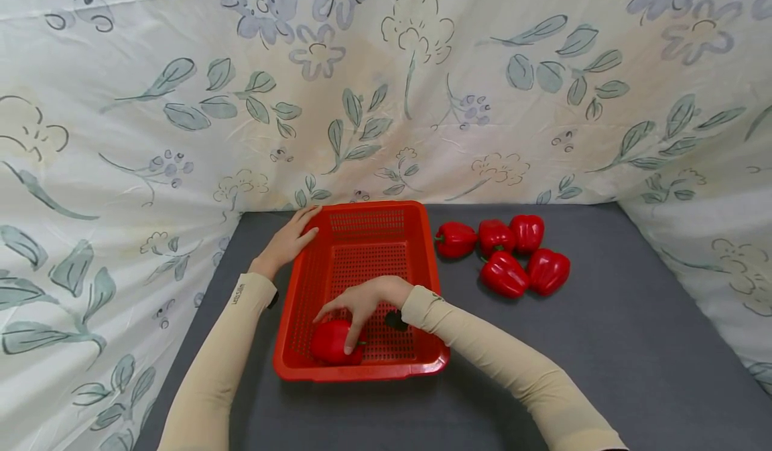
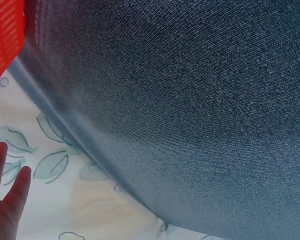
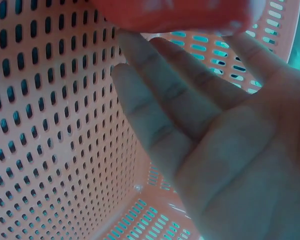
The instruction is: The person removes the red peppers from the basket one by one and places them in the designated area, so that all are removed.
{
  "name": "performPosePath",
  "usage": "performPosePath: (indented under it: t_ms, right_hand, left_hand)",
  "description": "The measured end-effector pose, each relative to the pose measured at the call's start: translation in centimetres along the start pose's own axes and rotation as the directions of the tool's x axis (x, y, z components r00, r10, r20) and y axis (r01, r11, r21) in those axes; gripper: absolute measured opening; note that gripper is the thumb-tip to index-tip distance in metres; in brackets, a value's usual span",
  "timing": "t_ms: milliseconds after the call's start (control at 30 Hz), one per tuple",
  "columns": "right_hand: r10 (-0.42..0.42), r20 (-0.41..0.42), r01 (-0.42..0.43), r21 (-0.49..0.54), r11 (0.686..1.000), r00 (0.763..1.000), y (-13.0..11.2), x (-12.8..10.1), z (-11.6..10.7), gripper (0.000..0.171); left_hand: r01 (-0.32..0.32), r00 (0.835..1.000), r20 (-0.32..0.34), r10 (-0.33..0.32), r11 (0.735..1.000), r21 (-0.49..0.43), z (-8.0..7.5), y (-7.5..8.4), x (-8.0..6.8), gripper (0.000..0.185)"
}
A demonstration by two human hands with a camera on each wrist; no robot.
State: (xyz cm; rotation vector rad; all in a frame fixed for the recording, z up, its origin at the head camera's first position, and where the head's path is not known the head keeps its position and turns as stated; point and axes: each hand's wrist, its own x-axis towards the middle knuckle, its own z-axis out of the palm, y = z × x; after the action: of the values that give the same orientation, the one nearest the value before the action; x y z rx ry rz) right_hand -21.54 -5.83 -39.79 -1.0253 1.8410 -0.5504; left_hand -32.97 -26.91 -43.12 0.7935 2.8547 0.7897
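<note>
- We have our right hand (image 1: 368, 300) down inside the red basket (image 1: 362, 218), fingertips spread over the top of a red pepper (image 1: 332, 342) that lies in the near left corner of the basket floor.
- In the right wrist view the fingers (image 3: 155, 95) are nearly straight and meet the pepper (image 3: 170, 12) only at their tips, so we judge the hold light, the pepper resting on the basket rather than hanging from the hand.
- Our left hand (image 1: 291, 240) lies flat and relaxed on the basket's far left corner, fingers straight, apparently to steady it on the desk (image 1: 633, 344).
- Five more red peppers (image 1: 503, 253) sit bunched together on the desk just right of the basket, apart from its wall.
- A flowered cloth (image 1: 386, 82) hangs behind and to both sides of the desk.
- Nothing lies between the basket and the loose peppers; only the basket's right wall stands between them and our right hand.
</note>
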Motion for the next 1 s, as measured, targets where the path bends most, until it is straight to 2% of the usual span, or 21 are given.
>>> performPosePath:
  t_ms: [400,1000]
  right_hand:
    - [-0.007,-0.015,0.006,-0.069,0.998,1.0,-0.2,0.0,0.2,0.072]
    - [-0.067,-0.122,0.059,-0.066,0.996,0.99,-0.3,-2.5,-1.3,0.072]
  left_hand:
    - [0.007,1.0,0.011,-0.007,1.0,-0.008,0.0,0.0,-0.1,0.056]
    - [0.005,1.0,0.007,-0.005,1.0,-0.005,0.0,0.1,-0.1,0.057]
